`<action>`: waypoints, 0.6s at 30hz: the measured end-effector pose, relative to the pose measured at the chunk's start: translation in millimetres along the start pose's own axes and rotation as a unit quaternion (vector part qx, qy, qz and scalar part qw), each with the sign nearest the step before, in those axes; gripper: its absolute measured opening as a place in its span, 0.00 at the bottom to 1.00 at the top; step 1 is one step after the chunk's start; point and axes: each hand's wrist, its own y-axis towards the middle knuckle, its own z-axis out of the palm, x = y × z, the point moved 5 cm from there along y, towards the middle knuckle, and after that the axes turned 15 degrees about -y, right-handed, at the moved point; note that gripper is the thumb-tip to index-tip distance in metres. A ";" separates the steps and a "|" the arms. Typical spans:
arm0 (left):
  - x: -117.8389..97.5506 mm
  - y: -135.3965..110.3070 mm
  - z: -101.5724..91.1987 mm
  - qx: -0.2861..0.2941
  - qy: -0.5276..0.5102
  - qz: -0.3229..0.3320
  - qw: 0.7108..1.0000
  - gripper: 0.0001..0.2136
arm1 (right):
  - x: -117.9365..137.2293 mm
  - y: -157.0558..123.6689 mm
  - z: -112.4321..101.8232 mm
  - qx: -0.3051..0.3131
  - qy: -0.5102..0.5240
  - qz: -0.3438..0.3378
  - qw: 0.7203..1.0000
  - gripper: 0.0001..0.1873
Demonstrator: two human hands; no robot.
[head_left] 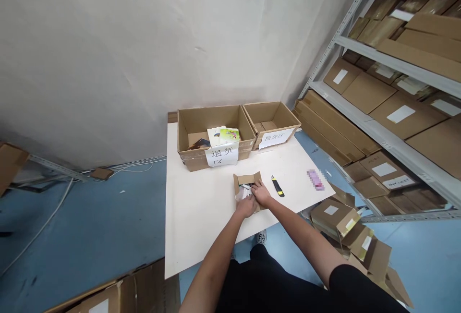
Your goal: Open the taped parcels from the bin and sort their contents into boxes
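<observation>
A small cardboard box (236, 184) stands with its flaps up near the front edge of the white table. White and clear wrapped contents (244, 191) show inside it. My left hand (247, 206) reaches into the box from the front, its fingers curled in at the contents. From the right side, my right hand (261, 194) also reaches in, fingers bent and close to the left hand. What the fingertips grip is too small and covered to make out. Just right of the box lies a black and yellow utility knife (277, 186).
Behind stand two labelled cardboard bins, a larger one (194, 160) holding booklets and a smaller one (257, 146). A blurred pink-purple item (316, 180) lies on the table (194, 222) at right. Shelves (406, 135) of boxes rise at right, with opened cartons (360, 241) on the floor.
</observation>
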 end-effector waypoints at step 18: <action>31.0 -11.2 4.5 -0.170 0.098 -0.107 0.975 0.27 | -31.3 67.8 -6.2 0.081 0.121 0.054 0.988 0.43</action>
